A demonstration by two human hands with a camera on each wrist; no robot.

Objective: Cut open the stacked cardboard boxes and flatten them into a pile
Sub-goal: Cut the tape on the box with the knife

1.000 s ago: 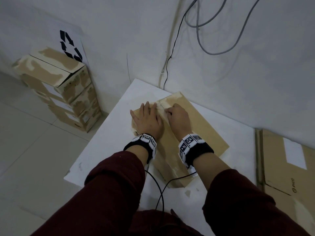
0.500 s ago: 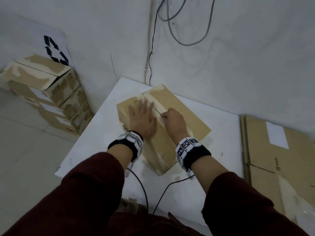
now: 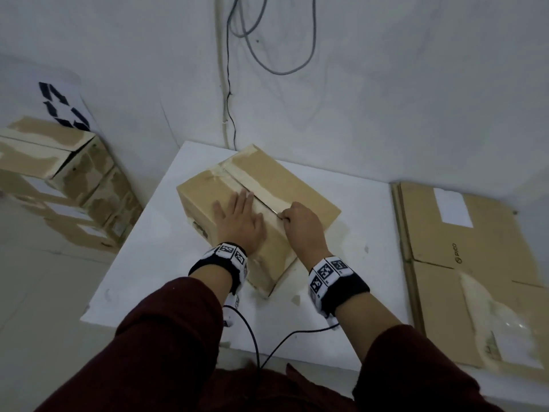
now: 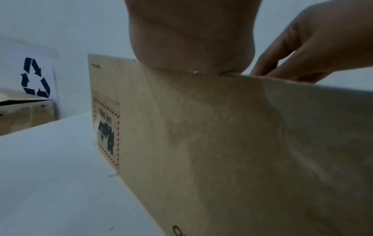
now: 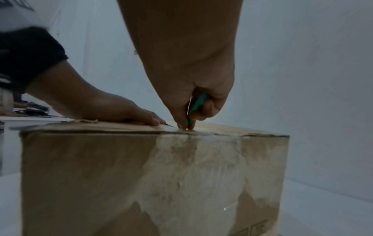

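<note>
A taped brown cardboard box [image 3: 285, 185] stands on the white table [image 3: 166, 245]. My left hand [image 3: 240, 221] lies flat on the box top, fingers straight, just left of the centre seam. My right hand [image 3: 300, 224] grips a green-handled cutter [image 5: 198, 103], its blade tip [image 5: 168, 125] in the tape seam [image 3: 252, 185] near the box's near end. In the right wrist view the box's near side [image 5: 141, 183] carries worn tape. The left wrist view shows the box side [image 4: 222, 143] with a printed label [image 4: 107, 129] and the heel of my left hand [image 4: 191, 39] on the top edge.
A stack of taped boxes [image 3: 59, 185] stands on the floor at the left, under a recycling sign [image 3: 62, 105]. Flattened cardboard [image 3: 475, 263] lies at the right of the table. Cables [image 3: 267, 49] hang on the wall behind. Wrist cables [image 3: 267, 346] trail off the near table edge.
My right hand with the cutter has drawn back along the seam toward me. The left hand stays pressed on the box top. The head view has shifted to the right.
</note>
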